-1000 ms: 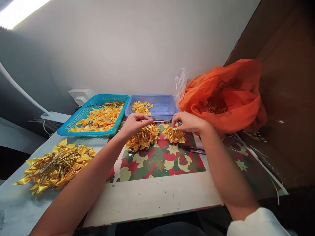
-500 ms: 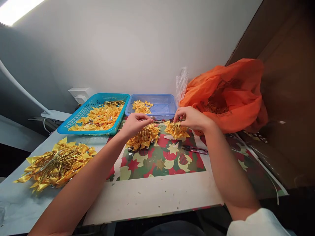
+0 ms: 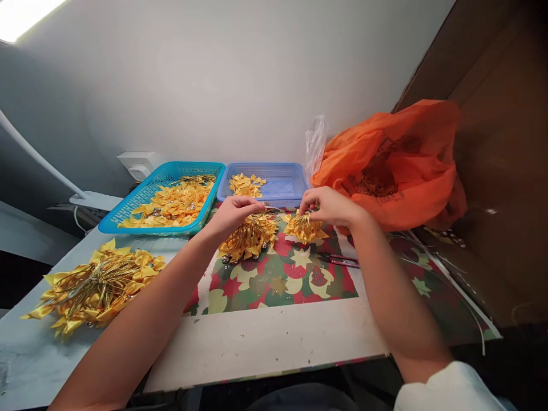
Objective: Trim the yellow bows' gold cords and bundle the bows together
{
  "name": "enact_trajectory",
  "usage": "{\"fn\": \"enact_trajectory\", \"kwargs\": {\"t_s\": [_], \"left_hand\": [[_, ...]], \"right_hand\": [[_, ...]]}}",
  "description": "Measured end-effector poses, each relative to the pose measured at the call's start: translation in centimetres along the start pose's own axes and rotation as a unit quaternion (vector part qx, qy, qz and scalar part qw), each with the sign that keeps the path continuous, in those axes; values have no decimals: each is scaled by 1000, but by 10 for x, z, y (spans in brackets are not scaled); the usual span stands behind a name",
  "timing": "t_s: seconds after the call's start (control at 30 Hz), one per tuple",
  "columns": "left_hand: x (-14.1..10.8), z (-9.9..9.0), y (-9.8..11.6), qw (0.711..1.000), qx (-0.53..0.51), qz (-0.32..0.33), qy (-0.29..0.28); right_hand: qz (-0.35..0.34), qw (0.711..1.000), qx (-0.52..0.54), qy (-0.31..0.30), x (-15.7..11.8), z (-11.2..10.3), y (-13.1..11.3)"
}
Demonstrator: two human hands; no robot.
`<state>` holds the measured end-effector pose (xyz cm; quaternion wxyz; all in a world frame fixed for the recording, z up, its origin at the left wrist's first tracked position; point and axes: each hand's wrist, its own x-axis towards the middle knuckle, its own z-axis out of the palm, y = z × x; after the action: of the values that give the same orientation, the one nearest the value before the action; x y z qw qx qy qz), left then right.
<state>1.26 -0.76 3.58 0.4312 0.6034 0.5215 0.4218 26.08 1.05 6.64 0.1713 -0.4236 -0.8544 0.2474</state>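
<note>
My left hand is closed in a pinch above a bunch of yellow ribbon bows with gold wire stems and small silver bells. What lies between its fingertips is too small to make out. To the right, my right hand has its fingers pinched on the gold stems of a smaller bunch of yellow ribbon bows. Both bunches rest on a patterned red and green sheet. Thread snips lie on the sheet, partly behind my right forearm.
A teal basket heaped with yellow bows stands at the left. Beside it, a blue basket holds a few bows. An orange bag gapes open at the right. A large tied bunch of bows lies front left, by a lamp.
My right hand has shifted very slightly left together with the smaller bunch. The left hand stays nearly in place. The snips are now more covered by my right forearm.
</note>
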Motion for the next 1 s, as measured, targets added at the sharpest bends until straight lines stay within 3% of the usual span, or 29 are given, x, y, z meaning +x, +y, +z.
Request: {"fn": "enact_trajectory", "kwargs": {"t_s": [0.23, 0.63, 1.0], "left_hand": [[2, 0, -6, 999, -18, -17, -25], [5, 0, -11, 999, 7, -3, -52], [4, 1, -17, 982, 156, 40, -96]], "right_hand": [[3, 1000, 3, 2, 3, 6, 0], [-47, 997, 51, 40, 18, 27, 13], [-33, 990, 139, 17, 25, 41, 20]]}}
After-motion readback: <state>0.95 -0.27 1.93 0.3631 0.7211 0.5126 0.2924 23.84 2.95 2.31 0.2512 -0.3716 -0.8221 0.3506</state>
